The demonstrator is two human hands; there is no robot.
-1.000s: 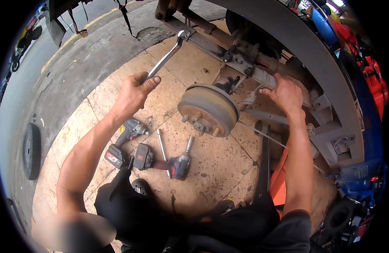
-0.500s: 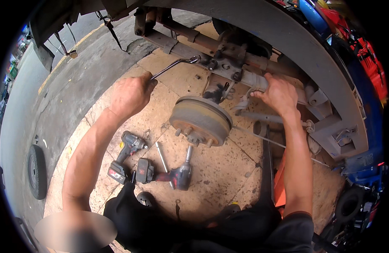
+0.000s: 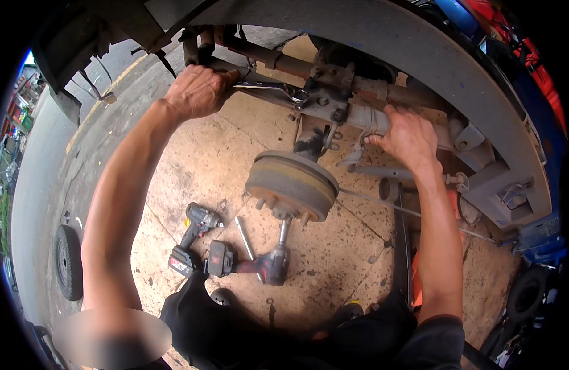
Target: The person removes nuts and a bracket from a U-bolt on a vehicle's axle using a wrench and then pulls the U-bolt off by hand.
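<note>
Wheel (image 3: 68, 263): black rubber tyre, round rim, far left, well apart from the work.
Left hand (image 3: 203, 91): closed firmly round the wrench's shank, knuckles up, near the steel beam's left end.
Wrench (image 3: 259, 85): smooth, bright metal; slim shank, angled ring end at the bolted plate's left edge. Contact with a bolt cannot be told.
Power tools: 2 on the floor; a grey impact driver (image 3: 200, 222) and a red-and-black impact wrench (image 3: 272, 266), each with a block battery. A slim metal bar (image 3: 243, 236) passes under the latter.
Brake drum (image 3: 292, 184): round, rough, rust-brown, banded rim, studs toward the person.
Bolted plate (image 3: 324, 111): dull, grimy metal above the drum, bolts protruding.
Right hand (image 3: 409, 132): gripping the steel beam (image 3: 366, 117), thumb on the near side.
Frame rail (image 3: 469, 92): grey, curved in view, its lower edge near the right hand.
Room: speckled tile floor (image 3: 185, 154) shows between left forearm and drum; the gap between right hand and rail is narrower.
</note>
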